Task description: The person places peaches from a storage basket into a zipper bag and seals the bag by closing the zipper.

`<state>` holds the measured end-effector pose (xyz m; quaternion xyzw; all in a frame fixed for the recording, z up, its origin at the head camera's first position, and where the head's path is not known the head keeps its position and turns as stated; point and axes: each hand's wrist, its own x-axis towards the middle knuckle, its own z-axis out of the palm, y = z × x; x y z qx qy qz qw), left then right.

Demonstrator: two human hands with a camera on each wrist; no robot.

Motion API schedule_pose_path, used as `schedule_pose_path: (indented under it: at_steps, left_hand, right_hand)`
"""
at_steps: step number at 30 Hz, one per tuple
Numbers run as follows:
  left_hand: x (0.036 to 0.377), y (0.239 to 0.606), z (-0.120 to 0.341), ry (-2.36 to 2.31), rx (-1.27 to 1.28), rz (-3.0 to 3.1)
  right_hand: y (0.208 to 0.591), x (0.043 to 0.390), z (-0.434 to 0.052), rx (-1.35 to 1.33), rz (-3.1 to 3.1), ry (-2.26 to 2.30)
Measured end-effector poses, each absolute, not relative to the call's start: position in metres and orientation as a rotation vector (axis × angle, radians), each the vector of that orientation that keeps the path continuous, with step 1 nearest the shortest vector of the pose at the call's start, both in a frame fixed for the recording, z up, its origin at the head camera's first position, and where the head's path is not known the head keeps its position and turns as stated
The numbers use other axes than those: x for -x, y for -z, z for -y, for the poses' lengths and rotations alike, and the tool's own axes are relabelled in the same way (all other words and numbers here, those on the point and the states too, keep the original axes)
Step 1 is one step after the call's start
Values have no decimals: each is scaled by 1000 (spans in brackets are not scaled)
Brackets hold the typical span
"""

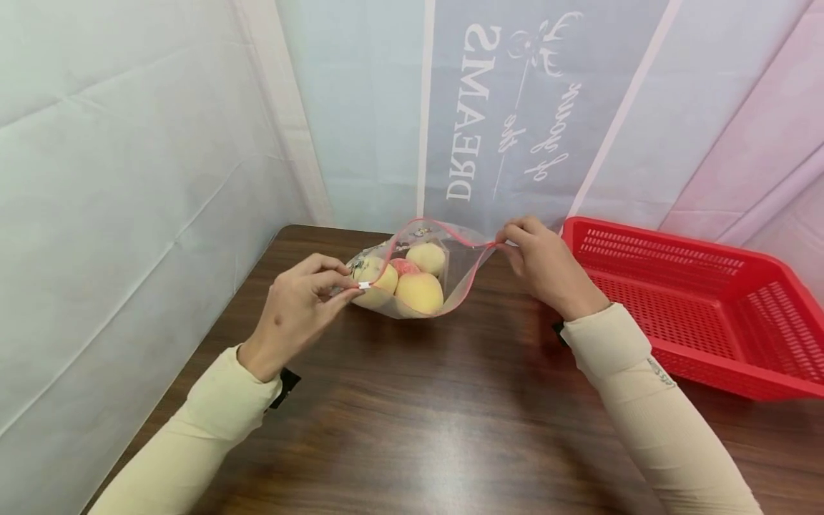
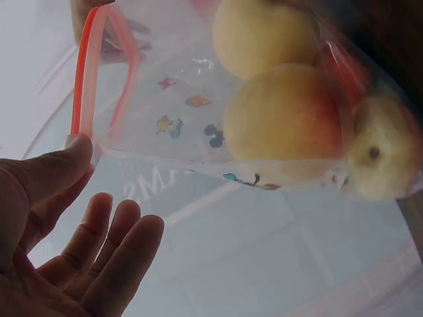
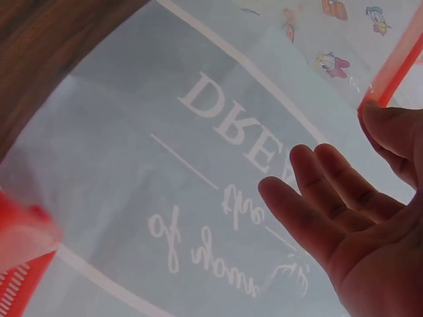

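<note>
Partly, both hands (image 1: 302,300) hide the bag (image 1: 450,261) corners they pinch.

Head view down over the table (image 1: 412,400) — wrist views close, upward, sharing the bag (image 1: 463,268)

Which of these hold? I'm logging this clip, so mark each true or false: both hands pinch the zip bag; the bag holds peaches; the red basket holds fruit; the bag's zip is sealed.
1. Left hand and right hand each pinch an end of the zip bag: true.
2. The bag holds peaches: true.
3. The red basket holds fruit: false, none shows in it.
4. The zip is sealed: false, the mouth gapes open.
</note>
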<state>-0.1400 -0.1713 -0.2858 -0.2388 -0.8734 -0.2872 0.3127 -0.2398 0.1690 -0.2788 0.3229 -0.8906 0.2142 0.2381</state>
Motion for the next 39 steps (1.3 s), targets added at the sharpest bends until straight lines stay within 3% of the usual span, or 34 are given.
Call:
schedule_pose_path:
  at_steps: [12,27,39]
  left_hand:
    - [120,312,157,669,717,2294]
    - [111,316,156,583,835,2310]
    - [109,319,150,538,899,2316]
  right_hand:
    - [302,212,-184,-901,2541,-608]
    - [305,192,-190,-986,2583,-505]
    - [299,172,-155,-1254,2164,-418]
